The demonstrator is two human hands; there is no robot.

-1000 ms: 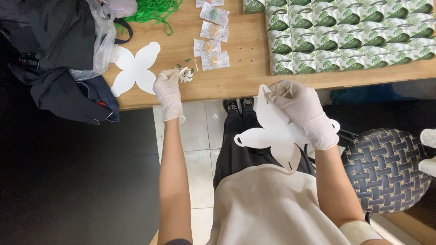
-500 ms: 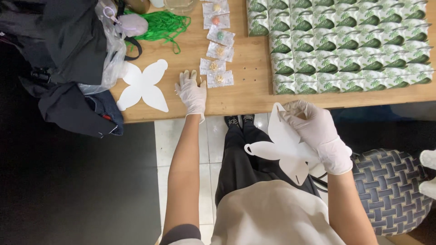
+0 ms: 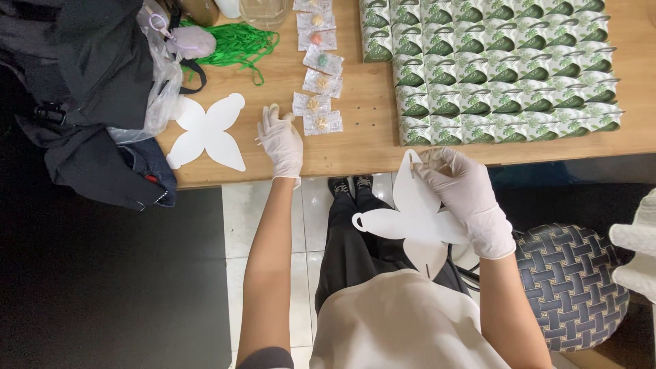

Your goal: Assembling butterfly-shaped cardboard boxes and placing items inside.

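On table (image 3: pixel 355 147): six sachets (image 3: pixel 318 104), one cutout (image 3: pixel 206 132).

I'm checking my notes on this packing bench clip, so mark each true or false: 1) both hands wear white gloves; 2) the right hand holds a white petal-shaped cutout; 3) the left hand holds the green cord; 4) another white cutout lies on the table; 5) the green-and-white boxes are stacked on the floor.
1) True: left hand and right hand are gloved.
2) True: it holds the cutout below the table edge.
3) False: the green cord lies apart from it, untouched.
4) True: the flat cutout.
5) False: the boxes sit in rows on the table.
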